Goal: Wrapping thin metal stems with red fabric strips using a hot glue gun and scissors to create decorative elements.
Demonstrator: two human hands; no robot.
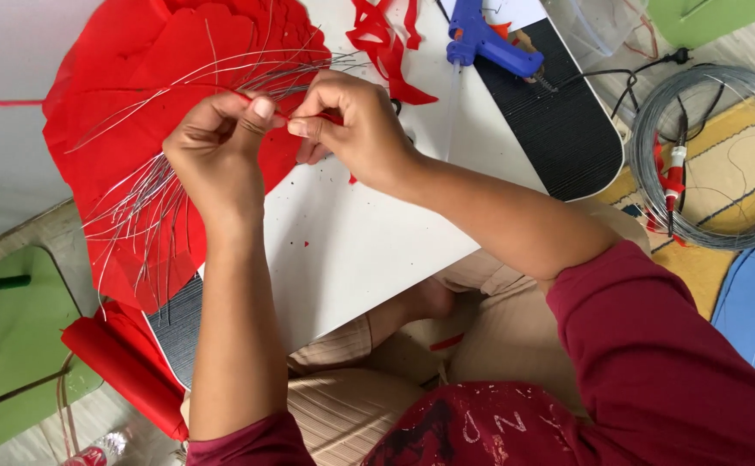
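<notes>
Wire (284, 113) wrapped in red — pinched between left hand (213, 142) and right hand (356, 129) grips.

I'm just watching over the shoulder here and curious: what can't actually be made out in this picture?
Head view only:
- The small red piece pinched between the left hand and right hand: fingers cover most of it.
- Glue gun: cut off by the top edge.
- Wire coil: cut off by the right edge.
- Red paper flower: partly behind the hands and thin wires.
</notes>
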